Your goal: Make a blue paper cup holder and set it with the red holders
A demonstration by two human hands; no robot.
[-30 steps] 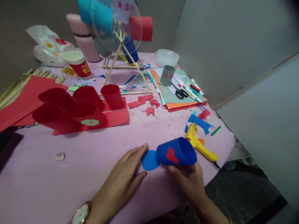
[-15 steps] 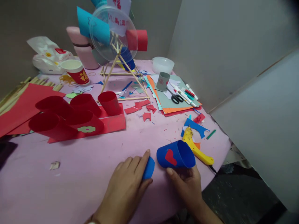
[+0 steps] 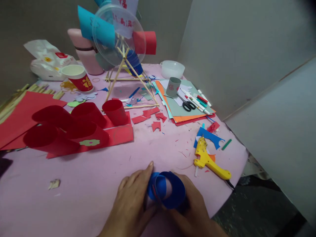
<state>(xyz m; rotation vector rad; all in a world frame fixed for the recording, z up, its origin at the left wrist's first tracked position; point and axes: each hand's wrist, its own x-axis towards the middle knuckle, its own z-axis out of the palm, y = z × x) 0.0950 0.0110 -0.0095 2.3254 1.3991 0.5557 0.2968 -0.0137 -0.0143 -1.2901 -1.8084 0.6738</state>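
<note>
Low over the front of the table, my right hand [image 3: 195,200] is wrapped round a dark blue paper tube [image 3: 179,194], whose open end faces up toward me. My left hand [image 3: 132,197] holds a small blue paper disc [image 3: 150,190] against the tube's left side, its index finger stretched forward. Part of the disc shows through and beside the tube's opening. The red heart on the tube is mostly out of sight. To the right of my right hand lies a yellow glue gun [image 3: 207,159] with a clear glue stick poking out.
Several red paper tubes [image 3: 89,131] stand at the left on red card. Behind is a stick frame [image 3: 123,59] bearing a clear disc and coloured paper tubes. Scissors [image 3: 189,105], markers [image 3: 197,103] and a grey tube [image 3: 173,86] rest on stacked paper [image 3: 182,118]. Red scraps [image 3: 155,126] lie mid-table.
The blue tube has moved left and toward me and turned from lying sideways to opening upward. It now meets the disc in my left hand, and the glue gun is fully uncovered.
</note>
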